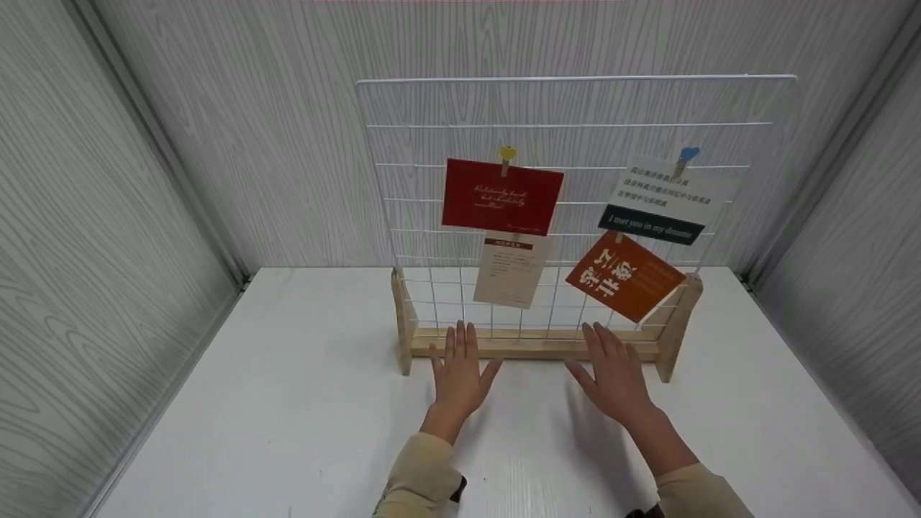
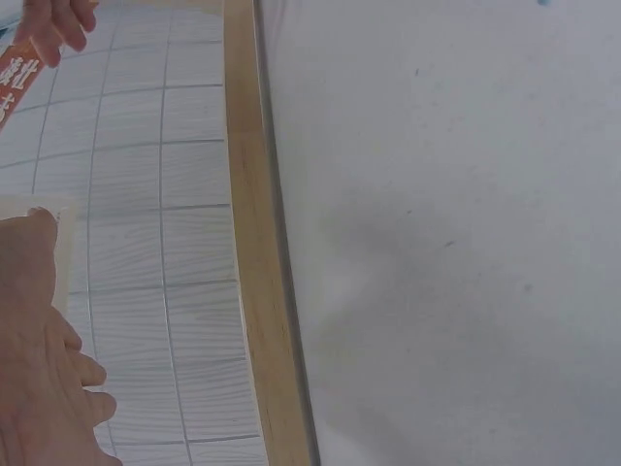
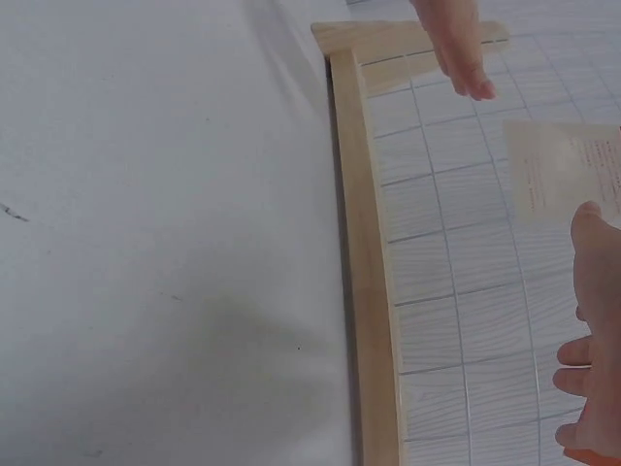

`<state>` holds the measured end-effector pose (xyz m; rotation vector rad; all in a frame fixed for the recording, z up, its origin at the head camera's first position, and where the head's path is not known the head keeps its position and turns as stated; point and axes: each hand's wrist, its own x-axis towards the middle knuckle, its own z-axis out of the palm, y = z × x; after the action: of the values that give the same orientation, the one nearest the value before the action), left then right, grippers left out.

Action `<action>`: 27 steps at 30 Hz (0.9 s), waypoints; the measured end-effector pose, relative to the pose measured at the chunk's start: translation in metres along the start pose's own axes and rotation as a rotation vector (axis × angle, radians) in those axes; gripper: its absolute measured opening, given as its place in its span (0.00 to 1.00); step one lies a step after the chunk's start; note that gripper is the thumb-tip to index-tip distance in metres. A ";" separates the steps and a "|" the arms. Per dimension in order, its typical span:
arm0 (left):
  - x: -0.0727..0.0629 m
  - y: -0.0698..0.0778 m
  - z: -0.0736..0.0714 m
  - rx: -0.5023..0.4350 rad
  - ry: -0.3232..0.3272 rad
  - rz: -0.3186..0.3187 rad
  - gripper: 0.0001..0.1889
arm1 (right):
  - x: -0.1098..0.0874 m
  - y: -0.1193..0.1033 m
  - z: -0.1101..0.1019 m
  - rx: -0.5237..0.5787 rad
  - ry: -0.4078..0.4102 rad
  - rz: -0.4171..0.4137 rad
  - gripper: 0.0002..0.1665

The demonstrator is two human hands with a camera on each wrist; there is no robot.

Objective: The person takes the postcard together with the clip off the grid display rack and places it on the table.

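Note:
A white wire grid [image 1: 575, 78] stands upright in a wooden base [image 1: 532, 351]. A yellow heart clip [image 1: 507, 153] pins a red card [image 1: 496, 212] to it, above a cream printed card [image 1: 508, 279]. To the right, a blue heart clip [image 1: 688, 154] holds a white and dark green card [image 1: 651, 208], over a tilted orange card [image 1: 626, 284]. In front of the base is my left hand [image 1: 459, 381], fingers extended and thumb spread. My right hand [image 1: 616, 375] mirrors it below the orange card. Neither hand holds anything.
Under the rack lies a white tabletop [image 1: 288, 403]. Grey wood-patterned panels [image 1: 216, 144] rise behind it and along both sides. The base's wooden end supports [image 1: 680, 324] stand at the left and right of the grid.

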<state>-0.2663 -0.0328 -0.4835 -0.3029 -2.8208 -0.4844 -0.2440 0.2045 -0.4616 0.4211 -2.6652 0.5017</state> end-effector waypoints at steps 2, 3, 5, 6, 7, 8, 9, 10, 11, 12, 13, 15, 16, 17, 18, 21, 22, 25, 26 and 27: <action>0.001 -0.001 -0.001 -0.007 -0.001 -0.007 0.39 | 0.002 -0.002 -0.003 0.000 0.006 -0.012 0.37; 0.002 -0.001 -0.001 -0.011 -0.002 -0.010 0.39 | 0.003 -0.003 -0.004 0.003 0.012 -0.020 0.37; 0.004 -0.001 -0.003 -0.030 0.001 -0.013 0.39 | 0.005 -0.005 -0.007 0.003 0.033 -0.041 0.36; 0.004 -0.002 -0.004 -0.042 0.002 -0.012 0.39 | 0.006 -0.006 -0.008 0.003 0.043 -0.048 0.36; 0.005 -0.002 -0.005 -0.053 0.005 -0.012 0.40 | 0.007 -0.006 -0.009 0.007 0.051 -0.054 0.36; 0.005 -0.002 -0.006 -0.060 0.008 -0.011 0.40 | 0.008 -0.007 -0.010 0.007 0.058 -0.060 0.35; 0.006 -0.003 -0.007 -0.066 0.011 -0.011 0.40 | 0.009 -0.008 -0.011 0.006 0.062 -0.066 0.35; 0.006 -0.003 -0.008 -0.072 0.014 -0.011 0.41 | 0.010 -0.008 -0.012 0.003 0.063 -0.069 0.34; 0.007 -0.004 -0.009 -0.079 0.018 -0.010 0.41 | 0.011 -0.009 -0.013 0.002 0.061 -0.069 0.34; 0.007 -0.004 -0.010 -0.084 0.024 -0.009 0.41 | 0.012 -0.010 -0.014 -0.002 0.058 -0.068 0.34; 0.007 -0.004 -0.012 -0.088 0.029 -0.009 0.41 | 0.012 -0.011 -0.016 -0.007 0.056 -0.068 0.34; 0.008 -0.005 -0.014 -0.100 0.036 -0.008 0.41 | 0.014 -0.012 -0.019 -0.019 0.053 -0.068 0.34; 0.009 -0.005 -0.015 -0.106 0.038 -0.007 0.41 | 0.015 -0.013 -0.020 -0.023 0.054 -0.068 0.34; 0.009 -0.005 -0.015 -0.114 0.041 -0.006 0.41 | 0.015 -0.013 -0.022 -0.029 0.055 -0.068 0.34; 0.010 -0.005 -0.016 -0.120 0.041 -0.009 0.41 | 0.016 -0.014 -0.023 -0.034 0.056 -0.068 0.34; 0.012 -0.005 -0.019 -0.139 0.042 -0.012 0.40 | 0.018 -0.014 -0.025 -0.042 0.062 -0.072 0.35; 0.012 -0.005 -0.019 -0.145 0.042 -0.014 0.39 | 0.019 -0.014 -0.026 -0.046 0.064 -0.075 0.35; 0.014 -0.006 -0.021 -0.156 0.042 -0.020 0.38 | 0.021 -0.014 -0.028 -0.058 0.069 -0.082 0.35; 0.014 -0.006 -0.022 -0.159 0.044 -0.022 0.38 | 0.022 -0.014 -0.029 -0.057 0.073 -0.084 0.35; 0.015 -0.006 -0.023 -0.165 0.047 -0.024 0.38 | 0.022 -0.014 -0.030 -0.056 0.075 -0.084 0.35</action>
<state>-0.2769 -0.0438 -0.4604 -0.2862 -2.7466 -0.7214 -0.2491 0.1994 -0.4224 0.4860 -2.5708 0.4079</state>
